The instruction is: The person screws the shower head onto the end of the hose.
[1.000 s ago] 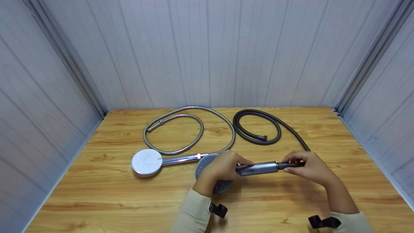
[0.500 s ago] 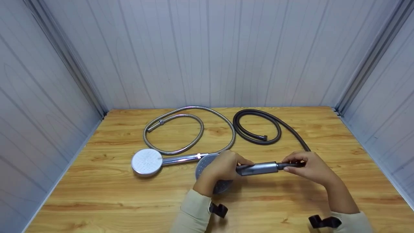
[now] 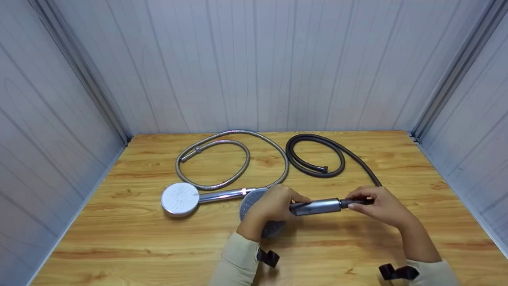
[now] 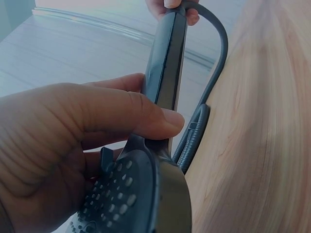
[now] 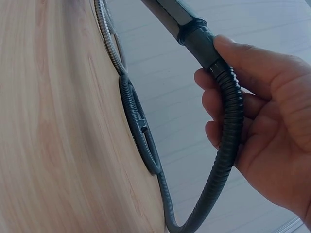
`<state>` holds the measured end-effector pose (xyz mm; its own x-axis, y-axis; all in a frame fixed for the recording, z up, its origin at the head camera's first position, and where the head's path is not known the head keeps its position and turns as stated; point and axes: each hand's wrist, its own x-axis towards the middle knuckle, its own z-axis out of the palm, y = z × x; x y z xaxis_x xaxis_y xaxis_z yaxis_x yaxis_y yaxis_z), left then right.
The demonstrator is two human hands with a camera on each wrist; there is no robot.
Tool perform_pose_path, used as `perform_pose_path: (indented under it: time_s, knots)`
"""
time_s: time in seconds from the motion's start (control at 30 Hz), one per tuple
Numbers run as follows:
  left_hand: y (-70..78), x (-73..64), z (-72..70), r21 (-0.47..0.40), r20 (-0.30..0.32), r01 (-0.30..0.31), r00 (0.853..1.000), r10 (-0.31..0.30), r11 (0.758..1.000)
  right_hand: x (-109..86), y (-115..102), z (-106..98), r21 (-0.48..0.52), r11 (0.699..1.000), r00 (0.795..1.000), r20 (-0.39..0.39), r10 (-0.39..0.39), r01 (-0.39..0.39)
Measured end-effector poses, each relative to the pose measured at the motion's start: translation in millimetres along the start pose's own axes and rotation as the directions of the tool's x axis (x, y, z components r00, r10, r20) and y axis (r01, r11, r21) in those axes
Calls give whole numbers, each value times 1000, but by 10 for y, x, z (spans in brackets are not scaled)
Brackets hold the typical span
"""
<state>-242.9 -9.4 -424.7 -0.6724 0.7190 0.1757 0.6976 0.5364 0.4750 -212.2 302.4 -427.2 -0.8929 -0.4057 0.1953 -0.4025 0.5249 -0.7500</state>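
Note:
My left hand (image 3: 274,204) grips a dark grey shower head (image 4: 116,194) where its handle meets the round spray face, thumb across the handle in the left wrist view. The handle (image 3: 319,207) points right, toward my right hand (image 3: 379,206). That hand pinches the connector (image 5: 200,46) of a black shower hose (image 5: 226,141) at the handle's end, thumb on one side and fingers on the other. Connector and handle end meet in the right wrist view. From there the hose curves back to a coil (image 3: 315,174) on the table.
Left of the hands lies a chrome shower head (image 3: 180,200) with a white spray face, its silver hose (image 3: 238,132) looped behind it. The wooden table (image 3: 119,246) is bounded by pale panel walls (image 3: 254,67) at the back and sides.

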Motion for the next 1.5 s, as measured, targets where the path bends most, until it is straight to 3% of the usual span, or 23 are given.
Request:
perform_pose_path:
  time_s: [0.23,0.5,0.83,1.07,1.5]
  knots:
    - [-15,-4,7,-7,3,14,1000,-14,1000,4,11,9,-44,999,1000,-3,11,-12]
    - [-21,-4,0,-21,7,28,1000,-28,999,15,13,15,-61,998,999,-31,-34,32]
    - [-7,-13,-14,-29,8,37,999,-37,999,13,14,12,-32,999,999,-23,-41,40]
    - [-27,-8,11,-14,-16,-13,1000,12,1000,12,-17,13,-14,1000,1000,-7,-19,19]
    - [-14,-5,6,-44,-3,20,1000,-20,999,14,6,4,-5,999,999,3,-39,39]
